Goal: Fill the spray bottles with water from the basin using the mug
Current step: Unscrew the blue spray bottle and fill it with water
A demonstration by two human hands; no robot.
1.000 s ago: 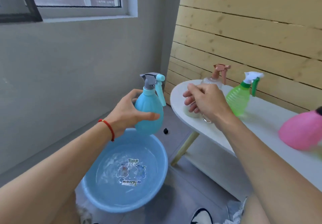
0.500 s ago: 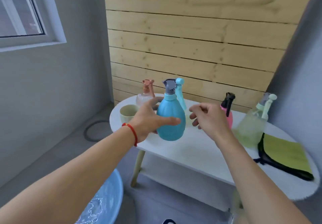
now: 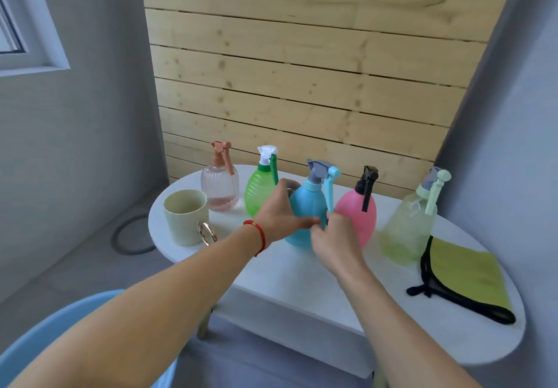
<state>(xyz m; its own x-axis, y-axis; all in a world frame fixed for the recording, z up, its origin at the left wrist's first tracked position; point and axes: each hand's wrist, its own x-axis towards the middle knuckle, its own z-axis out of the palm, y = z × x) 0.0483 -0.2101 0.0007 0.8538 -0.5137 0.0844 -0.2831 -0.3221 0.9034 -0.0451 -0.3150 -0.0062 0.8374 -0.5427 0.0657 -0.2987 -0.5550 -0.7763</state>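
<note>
The blue spray bottle stands upright on the white oval table, its grey and light-blue trigger head screwed on. My left hand wraps round its left side. My right hand has its curled fingers against the bottle's lower right, just under the trigger lever. The cream mug with a gold handle sits at the table's left end, untouched. A slice of the blue basin shows on the floor at the lower left, under my left forearm.
Four more spray bottles stand in the row: clear pink, green, solid pink and pale green. A yellow-green cloth with black trim lies at the table's right end. A wooden slat wall runs behind.
My left hand carried the blue bottle from above the basin onto the table between the green and pink bottles. My right hand left the mug and closed in on the bottle.
</note>
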